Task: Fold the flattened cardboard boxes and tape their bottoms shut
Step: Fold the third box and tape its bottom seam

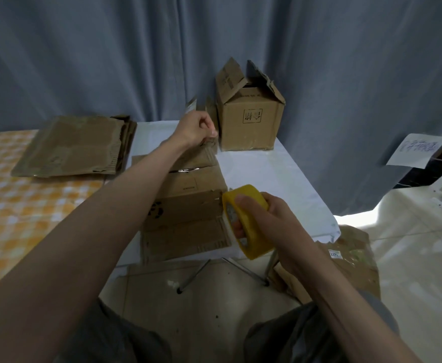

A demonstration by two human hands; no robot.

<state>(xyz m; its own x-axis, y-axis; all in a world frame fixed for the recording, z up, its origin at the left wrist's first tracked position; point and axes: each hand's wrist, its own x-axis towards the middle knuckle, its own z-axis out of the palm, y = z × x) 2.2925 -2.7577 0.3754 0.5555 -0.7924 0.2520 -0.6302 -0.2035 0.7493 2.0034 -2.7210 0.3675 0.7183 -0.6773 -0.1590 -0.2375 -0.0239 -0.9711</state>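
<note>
**Tape in one hand, box under the other**

The right hand [264, 213] grips the yellow tape roll [246, 221], fingers curled around it, just beside the flat box [188, 213] on the white table [280, 174]. Farther off, the left hand [196, 129] pinches that box's far edge. A folded box [248, 119] stands behind.

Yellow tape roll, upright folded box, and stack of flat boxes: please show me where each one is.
yellow tape roll [251, 242]: head view, outer yellow band.
upright folded box [250, 127]: head view, front wall.
stack of flat boxes [70, 145]: head view, top sheet.
</note>
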